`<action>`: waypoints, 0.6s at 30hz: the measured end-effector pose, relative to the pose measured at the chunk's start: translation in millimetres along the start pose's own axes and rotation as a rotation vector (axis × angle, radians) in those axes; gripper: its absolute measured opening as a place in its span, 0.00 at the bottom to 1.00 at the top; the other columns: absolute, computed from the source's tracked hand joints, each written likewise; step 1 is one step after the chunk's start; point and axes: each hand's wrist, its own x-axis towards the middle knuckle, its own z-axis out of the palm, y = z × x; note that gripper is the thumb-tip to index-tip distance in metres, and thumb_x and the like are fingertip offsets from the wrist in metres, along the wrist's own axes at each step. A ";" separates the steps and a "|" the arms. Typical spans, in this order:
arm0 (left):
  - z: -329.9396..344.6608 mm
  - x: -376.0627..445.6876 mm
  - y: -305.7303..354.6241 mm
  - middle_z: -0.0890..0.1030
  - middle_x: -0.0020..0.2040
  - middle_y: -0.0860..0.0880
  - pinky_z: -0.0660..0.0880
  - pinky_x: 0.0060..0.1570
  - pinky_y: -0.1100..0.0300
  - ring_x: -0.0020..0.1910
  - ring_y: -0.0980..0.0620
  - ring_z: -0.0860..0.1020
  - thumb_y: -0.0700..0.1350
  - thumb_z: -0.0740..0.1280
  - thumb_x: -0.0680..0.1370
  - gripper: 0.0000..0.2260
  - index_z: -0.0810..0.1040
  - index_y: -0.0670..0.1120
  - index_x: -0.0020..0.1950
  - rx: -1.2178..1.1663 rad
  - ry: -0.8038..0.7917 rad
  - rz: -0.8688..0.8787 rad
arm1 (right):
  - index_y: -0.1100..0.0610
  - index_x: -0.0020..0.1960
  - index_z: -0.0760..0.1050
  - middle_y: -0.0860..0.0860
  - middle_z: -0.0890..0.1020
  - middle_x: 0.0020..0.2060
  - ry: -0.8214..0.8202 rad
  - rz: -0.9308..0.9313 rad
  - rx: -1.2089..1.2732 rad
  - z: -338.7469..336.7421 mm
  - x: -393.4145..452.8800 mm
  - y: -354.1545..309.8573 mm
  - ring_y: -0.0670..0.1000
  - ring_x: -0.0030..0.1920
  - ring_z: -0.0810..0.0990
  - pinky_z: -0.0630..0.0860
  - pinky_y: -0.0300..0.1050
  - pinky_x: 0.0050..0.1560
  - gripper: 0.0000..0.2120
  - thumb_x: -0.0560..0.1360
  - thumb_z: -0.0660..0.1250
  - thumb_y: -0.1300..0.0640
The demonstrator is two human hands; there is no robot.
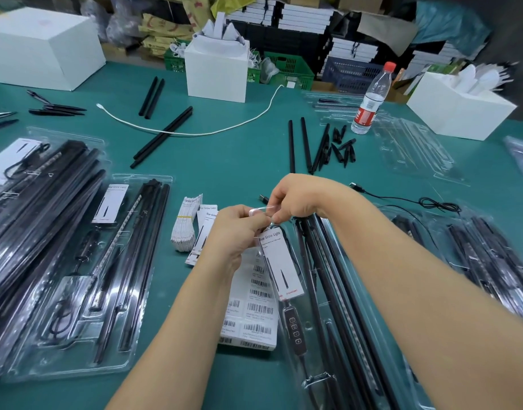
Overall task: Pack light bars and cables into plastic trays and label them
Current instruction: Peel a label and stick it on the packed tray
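Pinching at the centre of the frame, the left hand (238,229) and the right hand (298,199) are held close together above the green table (239,161), their fingers curled narrowly around a small clear strip (261,209) stretched between them. Just below the fingers, a white card (279,264) printed "Grow Light" is seen lying on the upper end of a clear plastic tray (340,335) at lower right, in which black light bars (337,276) and a cable with an inline controller (295,329) are laid. A sheet of barcode labels (254,315) is placed on the table under the left forearm, beside the tray, and a banded stack of cards (186,223) is set just left of the hands. Packed trays (86,261) with cards are spread at the left of the frame. Loose black bars (162,137), a white cable (195,131) and black spikes (343,149) are scattered higher up. A water bottle (371,99) is stood upright at upper right, near white boxes (217,69).
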 end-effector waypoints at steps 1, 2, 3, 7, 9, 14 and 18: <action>0.6 -0.2 -0.4 0.79 0.28 0.52 0.74 0.26 0.64 0.27 0.57 0.79 0.35 0.72 0.73 0.05 0.77 0.41 0.42 -0.007 0.002 0.007 | 0.50 0.40 0.80 0.49 0.83 0.43 0.005 0.002 0.008 -0.2 0.5 0.7 0.52 0.51 0.79 0.75 0.48 0.60 0.08 0.73 0.75 0.60; 0.7 -0.2 -0.8 0.80 0.30 0.51 0.75 0.27 0.64 0.28 0.56 0.79 0.36 0.72 0.74 0.04 0.78 0.42 0.43 -0.013 0.007 0.012 | 0.50 0.41 0.81 0.51 0.84 0.45 0.014 0.000 0.022 -0.9 0.9 1.4 0.53 0.53 0.80 0.75 0.49 0.61 0.07 0.73 0.75 0.60; 0.3 0.1 -0.7 0.80 0.32 0.50 0.75 0.28 0.62 0.29 0.56 0.80 0.39 0.72 0.75 0.03 0.78 0.43 0.44 -0.015 0.012 0.014 | 0.50 0.42 0.82 0.51 0.84 0.47 0.027 -0.009 0.038 -1.6 1.3 2.0 0.53 0.54 0.80 0.76 0.50 0.62 0.06 0.73 0.75 0.60; -1.5 -0.1 1.9 0.85 0.41 0.48 0.82 0.37 0.53 0.37 0.49 0.83 0.55 0.66 0.80 0.13 0.81 0.45 0.52 0.002 -0.117 -0.090 | 0.53 0.51 0.83 0.49 0.84 0.47 0.123 -0.093 0.039 -6.0 1.4 6.8 0.52 0.53 0.82 0.77 0.51 0.61 0.06 0.75 0.73 0.59; -1.1 -2.4 3.0 0.86 0.43 0.47 0.83 0.43 0.47 0.39 0.48 0.84 0.58 0.63 0.81 0.17 0.83 0.46 0.52 0.003 -0.190 -0.152 | 0.53 0.56 0.82 0.48 0.84 0.51 0.210 -0.115 -0.003 -9.0 1.5 9.6 0.50 0.53 0.81 0.76 0.51 0.61 0.09 0.76 0.72 0.57; -2.1 -1.9 5.8 0.85 0.36 0.48 0.79 0.32 0.56 0.32 0.51 0.84 0.57 0.60 0.83 0.19 0.82 0.46 0.47 0.002 -0.013 -0.120 | 0.50 0.60 0.78 0.50 0.81 0.55 0.587 -0.037 -0.155 -7.4 -9.1 11.3 0.53 0.57 0.77 0.75 0.53 0.59 0.13 0.78 0.67 0.46; -6.1 -2.4 9.9 0.85 0.35 0.48 0.78 0.30 0.57 0.32 0.51 0.84 0.57 0.57 0.84 0.21 0.81 0.43 0.51 -0.176 0.010 -0.130 | 0.53 0.55 0.79 0.51 0.83 0.46 0.322 0.004 -0.059 19.1 -28.0 5.3 0.50 0.46 0.81 0.78 0.47 0.45 0.29 0.75 0.57 0.29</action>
